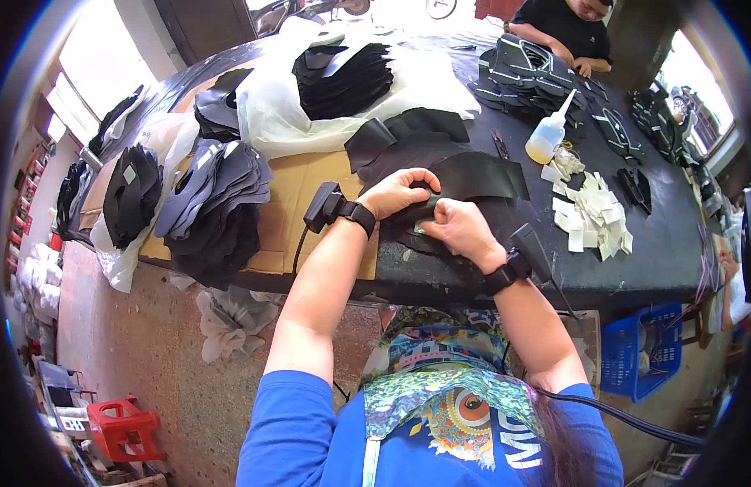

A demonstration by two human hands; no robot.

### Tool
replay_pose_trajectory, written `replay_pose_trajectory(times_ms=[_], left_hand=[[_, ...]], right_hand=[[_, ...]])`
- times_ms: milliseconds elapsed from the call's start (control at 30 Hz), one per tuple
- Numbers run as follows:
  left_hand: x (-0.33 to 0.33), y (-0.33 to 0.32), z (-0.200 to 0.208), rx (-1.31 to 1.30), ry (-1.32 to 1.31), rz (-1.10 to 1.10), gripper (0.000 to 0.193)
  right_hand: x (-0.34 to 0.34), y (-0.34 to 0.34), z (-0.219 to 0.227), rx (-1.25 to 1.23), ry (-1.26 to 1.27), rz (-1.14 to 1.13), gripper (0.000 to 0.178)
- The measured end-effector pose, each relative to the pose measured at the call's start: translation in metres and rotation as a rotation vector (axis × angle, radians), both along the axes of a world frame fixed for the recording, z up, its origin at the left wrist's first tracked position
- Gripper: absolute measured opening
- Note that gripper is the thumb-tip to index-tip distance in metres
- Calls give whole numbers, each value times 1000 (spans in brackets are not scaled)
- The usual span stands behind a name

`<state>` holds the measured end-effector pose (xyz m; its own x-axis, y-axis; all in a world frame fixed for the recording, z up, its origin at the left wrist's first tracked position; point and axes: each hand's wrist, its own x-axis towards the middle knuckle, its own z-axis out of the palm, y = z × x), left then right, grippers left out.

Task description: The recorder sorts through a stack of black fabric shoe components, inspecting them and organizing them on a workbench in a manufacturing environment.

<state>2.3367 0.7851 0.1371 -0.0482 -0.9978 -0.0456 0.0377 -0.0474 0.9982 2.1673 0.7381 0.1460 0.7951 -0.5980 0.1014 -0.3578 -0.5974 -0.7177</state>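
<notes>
Both hands are close together over a spread pile of black sheet pieces (481, 174) at the table's near edge. My left hand (396, 193) is closed, with thumb and fingertips pinching at a black piece whose edge is mostly hidden by the fingers. My right hand (466, 231) is closed just to its right and slightly nearer. A small pale bit shows at its fingertips, too small to name. To the right of the pile lie several small white rectangular pieces (595, 215). Beyond them stands a squeeze bottle (546, 138) with yellowish liquid and a thin nozzle.
Stacked cut pieces (213, 183) lie left on cardboard (310, 191); another black stack (343, 85) rests on white plastic. Dark tools (635, 189) lie right. Across the table, a person (566, 36) works beside black parts (522, 73). A blue basket (642, 349) and red stool (124, 428) stand below.
</notes>
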Motion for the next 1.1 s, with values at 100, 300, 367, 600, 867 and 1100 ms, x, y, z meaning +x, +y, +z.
replay_pose_trajectory(times_ms=[100, 300, 367, 600, 867, 1100], left_hand=[[1, 0, -2, -15, 6, -10, 17], [-1, 1, -2, -13, -23, 8, 15], [0, 1, -2, -9, -11, 13, 15], [1, 0, -3, 19, -18, 24, 16], [2, -3, -3, -10, -23, 3, 17], [-5, 1, 18, -54, -273, 30, 21]], right_hand=[[5, 9, -5, -309, 10, 13, 27], [-1, 2, -14, -232, -129, -50, 20], [-6, 9, -10, -271, -168, -3, 19], [7, 27, -22, -623, -22, -20, 23], [-11, -1, -20, -51, -389, -180, 14], [-73, -32, -25, 1024, -1043, -49, 17]])
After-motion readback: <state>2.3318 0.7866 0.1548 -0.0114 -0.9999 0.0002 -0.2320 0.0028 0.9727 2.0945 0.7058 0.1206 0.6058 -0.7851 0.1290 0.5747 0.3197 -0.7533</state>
